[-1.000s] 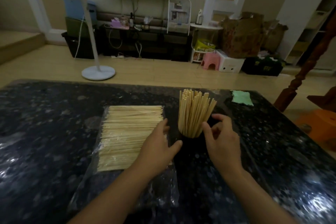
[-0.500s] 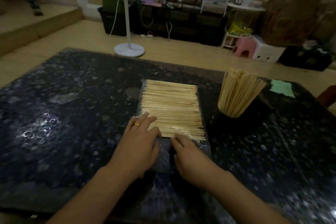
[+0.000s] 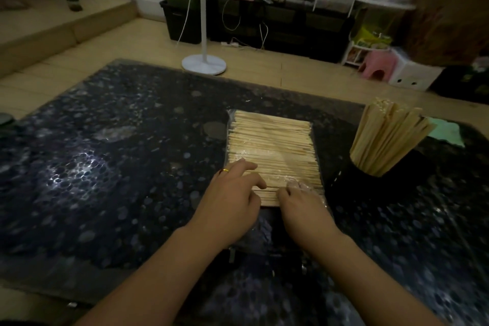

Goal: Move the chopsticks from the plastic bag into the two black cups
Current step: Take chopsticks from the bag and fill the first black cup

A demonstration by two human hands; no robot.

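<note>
The dark speckled bench (image 3: pixel 111 167) shows bare surface across its whole left half, out to its left and far edges. One clear plastic bag (image 3: pixel 272 151) lies flat near the middle, holding one wide layer of chopsticks (image 3: pixel 270 140) running side to side, too many to count. The left hand (image 3: pixel 230 204), with one gold ring (image 3: pixel 225 170), rests on the bag's near left end, fingers extended over the sticks. Just beside it, the right hand (image 3: pixel 301 206) reaches into the bag's near end under the film; whether its fingers pinch any sticks cannot be told. To the right, apart from the bag, stands one black cup (image 3: pixel 370 188) with a fanned bundle of chopsticks (image 3: pixel 389 135) upright in it. One green cloth (image 3: pixel 444 132) lies behind it near the far right edge. Only one cup shows.
</note>
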